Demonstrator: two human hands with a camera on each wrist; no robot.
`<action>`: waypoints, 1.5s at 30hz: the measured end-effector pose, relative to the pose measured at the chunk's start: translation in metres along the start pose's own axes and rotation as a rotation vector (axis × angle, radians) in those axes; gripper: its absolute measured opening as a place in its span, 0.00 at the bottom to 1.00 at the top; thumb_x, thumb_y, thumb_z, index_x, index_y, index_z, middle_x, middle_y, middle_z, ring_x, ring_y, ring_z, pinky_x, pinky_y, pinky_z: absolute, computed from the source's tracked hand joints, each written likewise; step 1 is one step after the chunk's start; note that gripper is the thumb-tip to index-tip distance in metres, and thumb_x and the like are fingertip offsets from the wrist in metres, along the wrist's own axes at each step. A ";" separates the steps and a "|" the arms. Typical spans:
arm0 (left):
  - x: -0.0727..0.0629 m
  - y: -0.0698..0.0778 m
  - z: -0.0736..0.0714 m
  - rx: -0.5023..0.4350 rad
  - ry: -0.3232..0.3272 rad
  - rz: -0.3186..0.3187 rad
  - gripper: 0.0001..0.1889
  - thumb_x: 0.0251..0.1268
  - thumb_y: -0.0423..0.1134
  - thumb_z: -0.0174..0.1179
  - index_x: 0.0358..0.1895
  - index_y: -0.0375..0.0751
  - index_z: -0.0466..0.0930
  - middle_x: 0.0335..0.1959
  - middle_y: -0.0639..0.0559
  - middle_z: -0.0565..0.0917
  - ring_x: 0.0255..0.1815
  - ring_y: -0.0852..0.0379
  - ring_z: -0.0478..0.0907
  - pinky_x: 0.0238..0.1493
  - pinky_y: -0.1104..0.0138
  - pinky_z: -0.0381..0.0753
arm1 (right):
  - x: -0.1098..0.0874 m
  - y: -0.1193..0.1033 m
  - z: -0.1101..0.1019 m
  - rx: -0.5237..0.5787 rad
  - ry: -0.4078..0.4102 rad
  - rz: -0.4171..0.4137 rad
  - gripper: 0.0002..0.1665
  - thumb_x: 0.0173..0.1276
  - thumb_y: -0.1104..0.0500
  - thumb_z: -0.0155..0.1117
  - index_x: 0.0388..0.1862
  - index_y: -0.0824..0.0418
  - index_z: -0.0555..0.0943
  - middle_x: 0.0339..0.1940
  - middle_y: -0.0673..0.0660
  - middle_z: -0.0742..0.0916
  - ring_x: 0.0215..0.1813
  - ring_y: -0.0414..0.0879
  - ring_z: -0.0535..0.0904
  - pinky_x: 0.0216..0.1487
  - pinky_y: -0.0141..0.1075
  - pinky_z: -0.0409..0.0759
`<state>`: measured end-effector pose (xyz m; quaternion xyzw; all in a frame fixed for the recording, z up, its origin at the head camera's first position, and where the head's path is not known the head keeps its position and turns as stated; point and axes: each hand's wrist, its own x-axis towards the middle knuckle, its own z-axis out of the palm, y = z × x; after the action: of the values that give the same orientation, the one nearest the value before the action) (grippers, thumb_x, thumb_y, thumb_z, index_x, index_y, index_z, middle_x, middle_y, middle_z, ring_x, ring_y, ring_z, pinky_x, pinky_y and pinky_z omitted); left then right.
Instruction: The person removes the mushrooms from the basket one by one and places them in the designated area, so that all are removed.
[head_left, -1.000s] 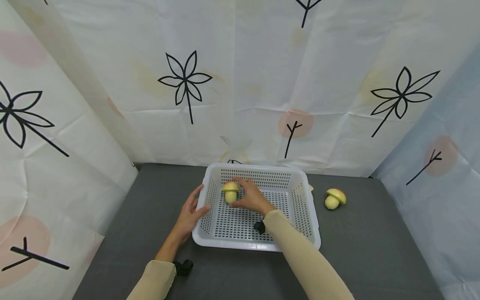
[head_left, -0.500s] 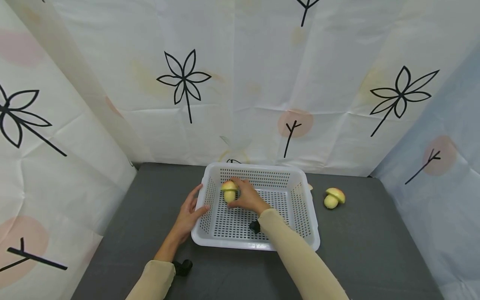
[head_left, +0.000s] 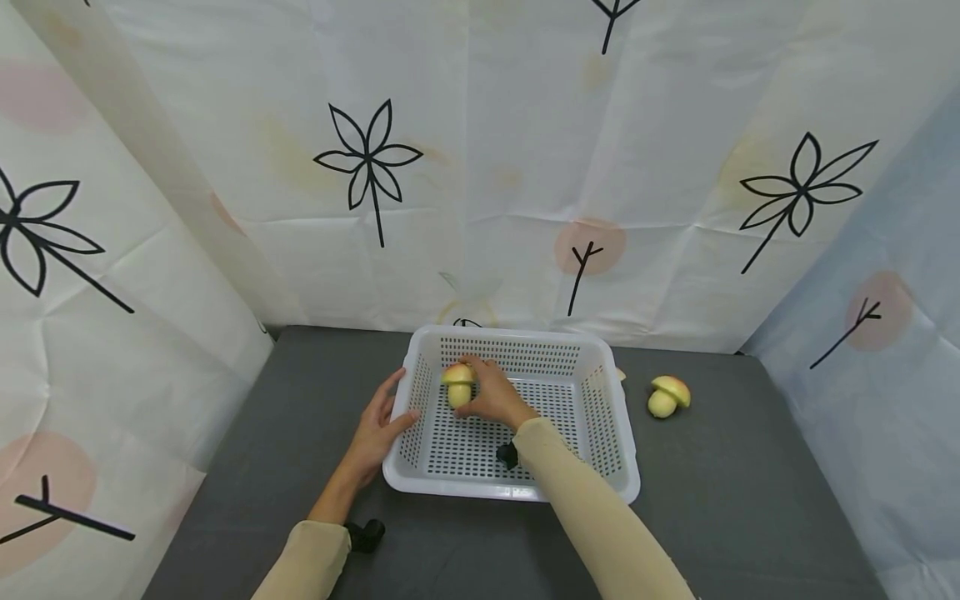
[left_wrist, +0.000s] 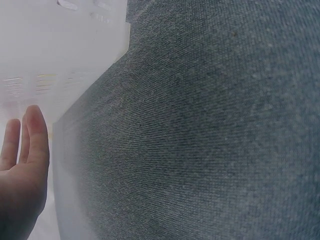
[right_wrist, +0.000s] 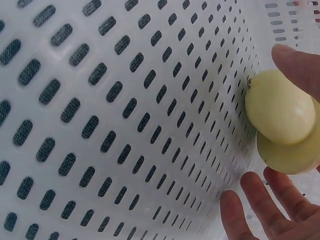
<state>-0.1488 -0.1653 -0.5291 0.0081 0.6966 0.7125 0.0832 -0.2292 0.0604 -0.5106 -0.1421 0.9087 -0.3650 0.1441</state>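
Observation:
A white perforated plastic basket [head_left: 510, 495] lies on the grey table. Inside, near its left end, is a mushroom [head_left: 458, 383] with a yellow stem and a yellow-red cap. My right hand [head_left: 492, 396] is around the mushroom's right side. In the right wrist view the thumb is above the pale stem [right_wrist: 280, 106] and the spread fingers [right_wrist: 265, 200] lie below the cap, with a gap visible. My left hand [head_left: 375, 431] rests at the basket's left side, thumb over the rim. Its fairly straight fingers [left_wrist: 37, 140] lie along the outer wall in the left wrist view.
Another yellow-red mushroom [head_left: 669, 396] lies on the table right of the basket. A sliver of a pale thing [head_left: 621, 375] shows beside the basket's right rim, mostly hidden. White patterned cloth [head_left: 487, 167] hangs behind the table and along both sides.
My right hand has shifted slightly left, closer round the mushroom. The mushroom's cap has turned a little and shows more red than half a second ago. My left hand and the basket look unchanged.

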 end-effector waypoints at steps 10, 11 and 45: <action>0.000 0.000 0.000 -0.002 -0.002 0.001 0.41 0.73 0.34 0.62 0.81 0.60 0.51 0.68 0.33 0.72 0.62 0.31 0.76 0.52 0.43 0.81 | 0.001 -0.002 0.001 -0.017 0.008 0.010 0.58 0.48 0.55 0.87 0.76 0.52 0.67 0.67 0.65 0.74 0.63 0.59 0.75 0.63 0.56 0.74; 0.000 0.000 0.000 -0.002 -0.001 0.001 0.41 0.73 0.34 0.62 0.81 0.60 0.51 0.68 0.33 0.72 0.62 0.31 0.76 0.52 0.43 0.81 | 0.001 -0.002 0.001 -0.020 0.010 0.008 0.58 0.47 0.55 0.87 0.77 0.51 0.67 0.66 0.65 0.74 0.63 0.59 0.75 0.63 0.56 0.74; 0.001 -0.001 -0.001 -0.010 -0.010 0.001 0.41 0.72 0.35 0.63 0.81 0.59 0.51 0.67 0.33 0.72 0.62 0.30 0.76 0.52 0.43 0.81 | 0.000 -0.005 0.002 -0.074 0.016 -0.010 0.55 0.48 0.56 0.87 0.74 0.55 0.70 0.63 0.63 0.77 0.60 0.56 0.75 0.60 0.53 0.75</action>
<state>-0.1497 -0.1657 -0.5303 0.0115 0.6926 0.7160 0.0865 -0.2279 0.0555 -0.5083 -0.1491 0.9221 -0.3329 0.1296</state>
